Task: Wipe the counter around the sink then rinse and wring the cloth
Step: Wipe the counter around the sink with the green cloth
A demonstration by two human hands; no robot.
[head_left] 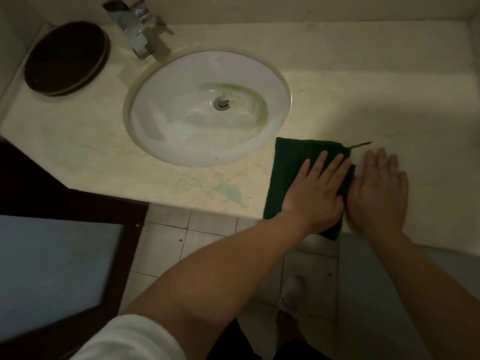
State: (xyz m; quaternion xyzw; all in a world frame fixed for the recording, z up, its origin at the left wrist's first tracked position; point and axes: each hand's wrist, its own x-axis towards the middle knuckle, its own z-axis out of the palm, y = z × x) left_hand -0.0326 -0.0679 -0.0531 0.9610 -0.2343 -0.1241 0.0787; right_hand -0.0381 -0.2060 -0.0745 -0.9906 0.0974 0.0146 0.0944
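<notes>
A dark green cloth [291, 167] lies flat on the pale marble counter [83, 141], to the right of the round white sink [181, 141], and its near end hangs over the counter's front edge. My left hand [317, 188] presses flat on the cloth with its fingers spread. Beside it, my right hand [379, 188] rests flat on the bare counter, touching the cloth's right edge. Neither hand grips anything. A greenish wet patch [231, 193] marks the counter in front of the sink.
A chrome faucet [135, 35] stands behind the sink. A dark round tray [67, 58] sits at the counter's back left. A dark wooden door frame [65, 201] lies below left, and tiled floor [197, 229] shows under the counter edge. Walls close the back and right.
</notes>
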